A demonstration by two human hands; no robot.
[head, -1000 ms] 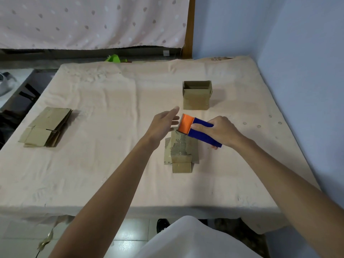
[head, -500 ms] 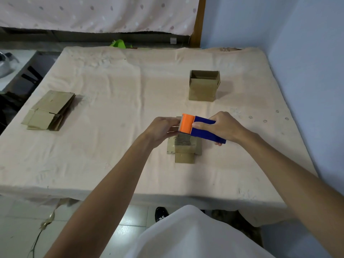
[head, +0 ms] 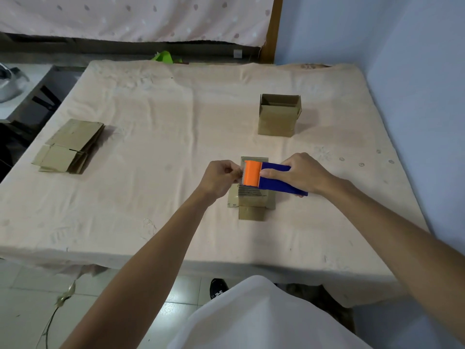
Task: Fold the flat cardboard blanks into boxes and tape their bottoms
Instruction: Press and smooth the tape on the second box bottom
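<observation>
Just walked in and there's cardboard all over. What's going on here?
A person is taping boxes. The right hand grips a tape dispenser above a folded box on the table, while the left hand pinches at the dispenser's toothed edge. One open box stands farther back; a stack of flat blanks lies at the left.

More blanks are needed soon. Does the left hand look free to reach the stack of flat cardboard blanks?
Probably not yet: the left hand pinches at the toothed edge of the orange-and-blue tape dispenser. Nothing lies on the cloth between it and the stack of flat cardboard blanks.
</observation>
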